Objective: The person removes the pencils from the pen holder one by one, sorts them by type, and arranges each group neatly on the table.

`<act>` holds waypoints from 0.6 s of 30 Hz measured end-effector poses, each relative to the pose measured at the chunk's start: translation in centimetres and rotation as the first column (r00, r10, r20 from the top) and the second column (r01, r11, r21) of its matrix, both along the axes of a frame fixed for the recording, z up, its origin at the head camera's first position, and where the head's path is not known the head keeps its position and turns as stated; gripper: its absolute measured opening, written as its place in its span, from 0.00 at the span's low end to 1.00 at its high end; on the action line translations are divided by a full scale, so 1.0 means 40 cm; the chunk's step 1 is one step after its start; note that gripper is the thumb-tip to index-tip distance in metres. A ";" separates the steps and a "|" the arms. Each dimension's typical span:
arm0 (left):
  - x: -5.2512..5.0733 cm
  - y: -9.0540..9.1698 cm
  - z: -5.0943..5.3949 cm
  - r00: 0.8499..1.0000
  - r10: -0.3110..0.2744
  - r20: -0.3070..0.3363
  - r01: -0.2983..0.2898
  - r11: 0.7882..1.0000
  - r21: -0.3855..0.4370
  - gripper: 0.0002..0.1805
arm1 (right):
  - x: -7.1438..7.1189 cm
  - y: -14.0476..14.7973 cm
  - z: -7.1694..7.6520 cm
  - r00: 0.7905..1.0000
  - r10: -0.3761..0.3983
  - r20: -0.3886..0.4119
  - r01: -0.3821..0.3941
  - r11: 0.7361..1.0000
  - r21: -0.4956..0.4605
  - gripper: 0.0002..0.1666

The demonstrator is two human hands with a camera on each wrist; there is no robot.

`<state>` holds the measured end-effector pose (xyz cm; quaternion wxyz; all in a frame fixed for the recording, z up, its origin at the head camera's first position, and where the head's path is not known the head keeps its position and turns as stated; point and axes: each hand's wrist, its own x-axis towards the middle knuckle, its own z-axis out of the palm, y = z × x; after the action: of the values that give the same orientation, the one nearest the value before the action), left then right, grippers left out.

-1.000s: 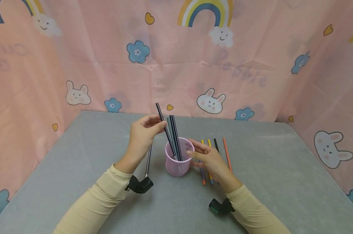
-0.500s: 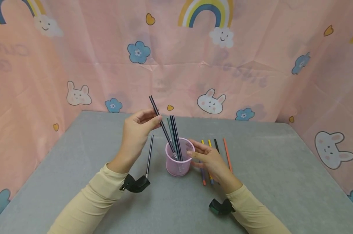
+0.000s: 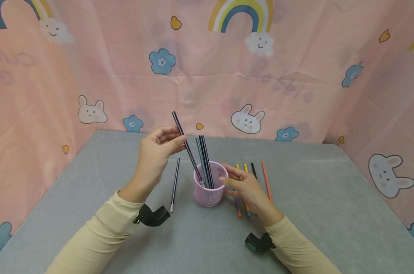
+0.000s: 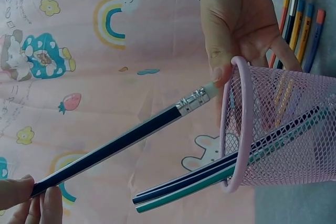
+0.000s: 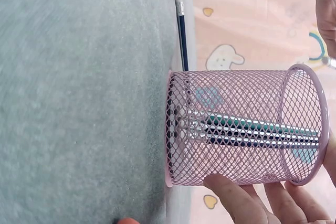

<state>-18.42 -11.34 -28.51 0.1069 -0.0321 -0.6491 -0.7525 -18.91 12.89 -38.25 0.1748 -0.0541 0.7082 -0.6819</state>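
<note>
My left hand [image 3: 153, 158] pinches a dark striped pencil [image 3: 191, 156] near its upper end, tilted with the eraser end down. In the left wrist view that eraser lies just outside the rim of a pink mesh pencil cup [image 4: 294, 129], by my right thumb. With my right hand [image 3: 249, 190] I hold the upright cup, thumb at the rim and fingers along its side. Inside lean several dark and green striped pencils [image 3: 207, 160], eraser ends down. Another dark pencil [image 3: 175, 186] lies on the table to the left of the cup.
Several coloured pencils, among them an orange-red pencil [image 3: 266, 180], lie on the grey table [image 3: 330, 213] beyond and beside my right hand. A pink printed cloth [image 3: 200, 87] hangs behind the table. Each wrist wears a black camera.
My left hand has moved up and left, drawing the pencil out of the cup and away from the others. The right hand and the cup have stayed put.
</note>
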 end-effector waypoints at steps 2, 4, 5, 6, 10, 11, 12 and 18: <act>0.002 -0.007 0.000 1.000 -0.010 0.001 0.010 1.000 -0.004 0.14 | 0.000 0.000 -0.001 1.000 0.001 -0.002 -0.001 1.000 -0.002 0.37; 0.004 -0.014 0.001 1.000 -0.017 0.003 0.017 1.000 -0.008 0.14 | 0.000 0.000 -0.001 1.000 0.002 -0.004 -0.002 1.000 -0.003 0.36; 0.004 -0.017 0.001 1.000 -0.019 0.005 0.019 1.000 -0.012 0.14 | -0.001 0.001 -0.002 1.000 0.003 -0.004 -0.003 1.000 -0.003 0.36; 0.004 -0.020 0.001 1.000 -0.021 0.007 0.022 1.000 -0.019 0.15 | -0.001 0.001 -0.002 1.000 0.003 -0.005 -0.003 1.000 -0.004 0.36; 0.006 -0.032 -0.001 0.999 -0.025 0.034 0.027 0.998 -0.051 0.18 | -0.002 0.001 -0.001 1.000 0.005 -0.006 -0.005 1.000 -0.005 0.36; 0.006 -0.036 -0.002 0.999 -0.026 0.041 0.028 0.998 -0.061 0.18 | -0.002 0.001 -0.001 1.000 0.005 -0.006 -0.005 1.000 -0.005 0.36; 0.006 -0.039 -0.003 0.999 -0.027 0.047 0.030 0.997 -0.071 0.18 | -0.002 0.001 -0.001 1.000 0.005 -0.007 -0.005 1.000 -0.005 0.36; 0.001 -0.059 -0.013 0.997 -0.033 0.068 0.041 0.992 -0.120 0.20 | -0.002 0.001 -0.001 1.000 0.011 -0.009 -0.011 1.000 -0.007 0.36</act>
<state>-18.40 -13.69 -29.02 0.0693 -0.0260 -0.6960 -0.7142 -18.99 12.95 -38.30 0.1751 -0.0615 0.7063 -0.6832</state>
